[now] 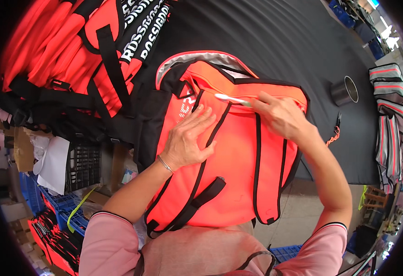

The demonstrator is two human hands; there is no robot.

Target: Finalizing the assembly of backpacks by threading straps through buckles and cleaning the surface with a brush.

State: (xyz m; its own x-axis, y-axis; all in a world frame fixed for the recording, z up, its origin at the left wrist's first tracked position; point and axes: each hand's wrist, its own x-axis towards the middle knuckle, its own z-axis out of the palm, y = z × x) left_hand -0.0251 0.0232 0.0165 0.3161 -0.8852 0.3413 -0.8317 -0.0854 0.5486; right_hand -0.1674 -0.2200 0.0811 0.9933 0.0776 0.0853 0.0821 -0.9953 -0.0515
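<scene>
An orange bag (238,161) with black straps and trim lies across the near edge of a black-covered table (279,41). My left hand (187,138) rests flat on the bag's front, fingers spread, beside a black vertical strap. My right hand (279,115) grips a thin white stick-like tool (231,99) and holds its tip against the bag's upper part, near the black-edged top seam. The bag's grey-lined opening (201,60) faces away from me.
A stack of matching orange and black bags (81,50) fills the table's left. A metal cup (345,90) and small snips (337,120) sit at the right. Striped grey bags (392,115) hang at far right. Blue crates (58,204) and cardboard stand on the floor at left.
</scene>
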